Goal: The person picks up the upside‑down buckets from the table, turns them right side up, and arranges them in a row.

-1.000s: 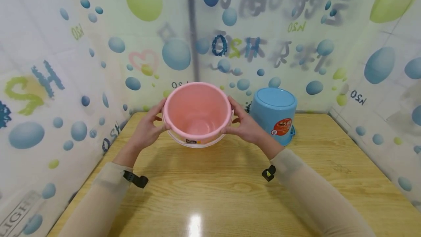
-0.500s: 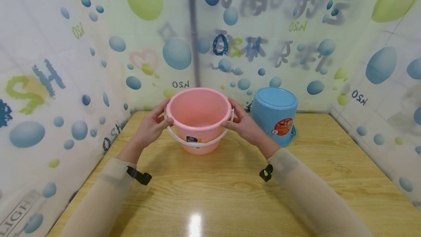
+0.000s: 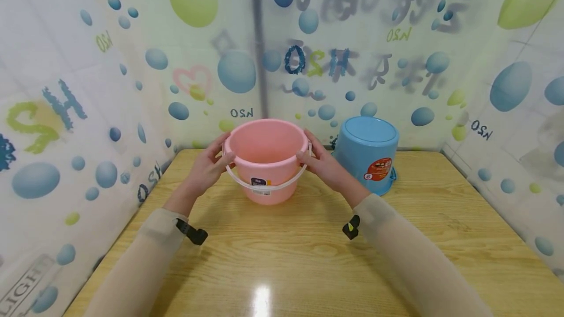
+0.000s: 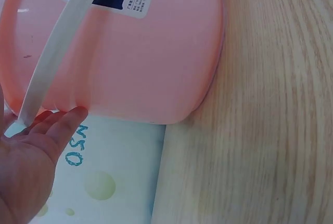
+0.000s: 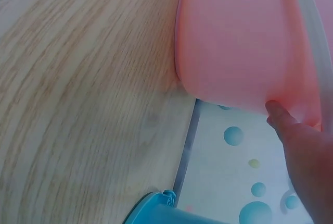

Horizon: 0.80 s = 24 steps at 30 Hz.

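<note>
The pink bucket (image 3: 284, 175) is upright at the back of the table (image 3: 273, 258), mouth up, a little left of the middle; its base sits at the table top, though I cannot tell whether all its weight rests there. The left hand (image 3: 206, 169) grips its left side and the right hand (image 3: 325, 169) its right. On each hand the thumb lies over the front of the rim and the other fingers reach round the outside — so the rim is pinched between them on both sides. In the left wrist view the fingers touch the wall below the rim, close to where the handle (image 3: 267, 188) ends; the right wrist view shows a fingertip against the wall on the other side.

The white handle hangs down across the front, crossing a dark label (image 3: 258, 181). Just right of the right hand stands the blue bucket (image 3: 363, 153) — upside down, base up, apart from the pink bucket, with a round red sticker (image 3: 378, 169) on its side. Pale sleeves cover the forearms, and a black band (image 3: 192, 232) shows at the left wrist. Behind the table hangs a pale backdrop (image 3: 238, 13) printed with blue and green bubbles.
</note>
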Each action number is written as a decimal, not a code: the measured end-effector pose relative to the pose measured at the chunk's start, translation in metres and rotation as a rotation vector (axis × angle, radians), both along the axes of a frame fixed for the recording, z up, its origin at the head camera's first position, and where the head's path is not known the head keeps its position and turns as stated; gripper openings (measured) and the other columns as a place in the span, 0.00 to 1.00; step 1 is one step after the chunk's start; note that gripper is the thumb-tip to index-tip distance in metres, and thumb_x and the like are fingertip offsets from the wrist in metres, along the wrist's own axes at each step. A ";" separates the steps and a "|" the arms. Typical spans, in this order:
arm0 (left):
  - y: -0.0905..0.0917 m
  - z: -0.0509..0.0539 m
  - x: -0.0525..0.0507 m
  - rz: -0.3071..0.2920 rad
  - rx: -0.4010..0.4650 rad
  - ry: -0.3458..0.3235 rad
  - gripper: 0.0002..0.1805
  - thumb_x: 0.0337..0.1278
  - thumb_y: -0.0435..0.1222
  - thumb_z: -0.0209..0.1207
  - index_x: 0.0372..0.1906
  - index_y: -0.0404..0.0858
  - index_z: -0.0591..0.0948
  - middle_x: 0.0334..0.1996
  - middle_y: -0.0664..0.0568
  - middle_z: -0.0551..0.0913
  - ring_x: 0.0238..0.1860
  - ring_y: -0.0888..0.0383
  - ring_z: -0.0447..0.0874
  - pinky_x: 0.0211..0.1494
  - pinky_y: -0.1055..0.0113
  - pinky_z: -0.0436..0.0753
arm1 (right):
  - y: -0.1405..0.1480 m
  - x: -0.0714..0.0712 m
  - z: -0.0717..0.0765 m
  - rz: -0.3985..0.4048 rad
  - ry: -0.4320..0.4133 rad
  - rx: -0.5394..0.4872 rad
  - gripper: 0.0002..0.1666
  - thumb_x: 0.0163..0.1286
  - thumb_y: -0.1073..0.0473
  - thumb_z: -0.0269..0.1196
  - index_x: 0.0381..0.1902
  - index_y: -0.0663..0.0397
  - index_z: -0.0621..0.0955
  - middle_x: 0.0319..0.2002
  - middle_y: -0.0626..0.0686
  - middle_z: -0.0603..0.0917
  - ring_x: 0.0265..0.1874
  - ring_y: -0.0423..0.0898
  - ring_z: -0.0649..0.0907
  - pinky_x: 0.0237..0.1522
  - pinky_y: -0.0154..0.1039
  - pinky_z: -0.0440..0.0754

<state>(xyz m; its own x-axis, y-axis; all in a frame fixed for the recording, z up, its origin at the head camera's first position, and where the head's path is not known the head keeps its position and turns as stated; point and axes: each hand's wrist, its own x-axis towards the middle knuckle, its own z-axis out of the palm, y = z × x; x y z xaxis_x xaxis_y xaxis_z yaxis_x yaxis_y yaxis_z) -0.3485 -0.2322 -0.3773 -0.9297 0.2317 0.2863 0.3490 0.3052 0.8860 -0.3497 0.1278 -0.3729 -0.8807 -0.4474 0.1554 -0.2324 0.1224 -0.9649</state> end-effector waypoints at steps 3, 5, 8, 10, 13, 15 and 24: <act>0.003 -0.002 -0.003 0.019 0.007 -0.023 0.39 0.86 0.40 0.58 0.91 0.52 0.55 0.88 0.42 0.60 0.81 0.34 0.71 0.73 0.45 0.81 | -0.003 -0.003 0.000 -0.012 -0.012 -0.014 0.48 0.89 0.43 0.55 0.93 0.31 0.42 0.92 0.42 0.41 0.88 0.55 0.60 0.83 0.63 0.68; 0.005 -0.002 -0.006 0.036 0.006 -0.031 0.39 0.86 0.42 0.58 0.91 0.52 0.55 0.87 0.42 0.62 0.81 0.35 0.71 0.74 0.43 0.80 | -0.004 -0.007 -0.001 -0.016 -0.002 -0.020 0.47 0.90 0.43 0.54 0.93 0.33 0.41 0.92 0.43 0.42 0.89 0.55 0.59 0.83 0.64 0.68; 0.008 -0.003 -0.009 0.028 0.015 -0.054 0.40 0.87 0.45 0.56 0.92 0.53 0.51 0.85 0.38 0.65 0.80 0.34 0.72 0.76 0.38 0.78 | -0.006 -0.012 -0.001 -0.026 0.010 -0.033 0.47 0.91 0.43 0.52 0.93 0.36 0.41 0.92 0.46 0.44 0.89 0.57 0.59 0.83 0.67 0.68; 0.009 -0.003 -0.011 0.023 0.020 -0.074 0.41 0.88 0.47 0.55 0.92 0.55 0.49 0.84 0.37 0.66 0.79 0.34 0.74 0.76 0.35 0.78 | -0.007 -0.015 -0.001 -0.040 0.010 -0.038 0.46 0.91 0.43 0.52 0.93 0.36 0.42 0.92 0.48 0.46 0.87 0.59 0.62 0.82 0.68 0.69; 0.011 -0.004 -0.015 0.021 0.023 -0.099 0.41 0.88 0.48 0.54 0.92 0.58 0.47 0.84 0.36 0.67 0.79 0.33 0.74 0.76 0.33 0.78 | -0.009 -0.019 0.000 -0.063 -0.004 -0.042 0.45 0.91 0.42 0.51 0.93 0.35 0.43 0.92 0.48 0.49 0.86 0.61 0.65 0.81 0.68 0.70; 0.012 -0.005 -0.017 0.036 0.014 -0.101 0.41 0.88 0.50 0.54 0.91 0.59 0.47 0.84 0.37 0.66 0.79 0.34 0.74 0.75 0.33 0.78 | -0.010 -0.023 -0.001 -0.075 -0.016 -0.052 0.44 0.91 0.42 0.50 0.93 0.34 0.44 0.91 0.49 0.50 0.85 0.61 0.66 0.81 0.68 0.69; 0.015 -0.004 -0.026 0.051 0.026 -0.104 0.41 0.88 0.51 0.54 0.91 0.62 0.47 0.83 0.36 0.69 0.80 0.36 0.74 0.76 0.35 0.78 | -0.016 -0.036 -0.004 -0.097 -0.031 -0.097 0.43 0.91 0.41 0.48 0.92 0.31 0.44 0.91 0.52 0.52 0.85 0.61 0.67 0.83 0.67 0.68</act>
<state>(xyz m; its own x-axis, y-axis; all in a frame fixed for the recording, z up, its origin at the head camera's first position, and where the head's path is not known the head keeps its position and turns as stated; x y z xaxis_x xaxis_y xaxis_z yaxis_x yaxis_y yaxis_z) -0.3744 -0.2174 -0.3812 -0.9651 0.1768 0.1934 0.2397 0.2971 0.9243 -0.3856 0.1122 -0.3771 -0.9241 -0.3443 0.1659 -0.1941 0.0488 -0.9798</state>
